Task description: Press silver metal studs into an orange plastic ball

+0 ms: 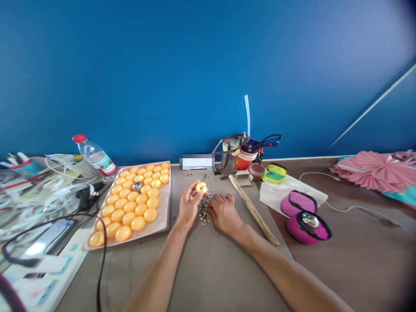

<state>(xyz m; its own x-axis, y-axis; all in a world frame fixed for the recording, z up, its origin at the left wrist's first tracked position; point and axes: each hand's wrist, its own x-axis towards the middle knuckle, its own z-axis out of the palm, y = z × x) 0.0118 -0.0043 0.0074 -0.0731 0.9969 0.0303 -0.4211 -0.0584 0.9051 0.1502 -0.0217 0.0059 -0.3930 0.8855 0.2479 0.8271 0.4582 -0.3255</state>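
My left hand (188,206) was closed round a yellow ball (201,187), with my thumb and fingers pinching it. The ball was up above the desk (201,273), near the gems (204,208), and it had some shiny bits on it. My right hand (225,212) lay low with its fingers curled at the edge of the gems. I could not tell if it had hold of one.

To my left was the tray (165,216), full of plain balls (132,196), with one silver ball (137,186) in the middle of them. A dark cord (103,260) got in the way, crossing in front of the tray's near left corner. Behind the tray a bottle (99,160) leaned over.

Some sticks (253,210) lay close to my right arm. Past them were two pink bands (307,226), one with a big shiny lump on it. Farther back stood a red cup (246,160) beside a blue tool (270,142). Pink paper (373,171) sat far to the right.
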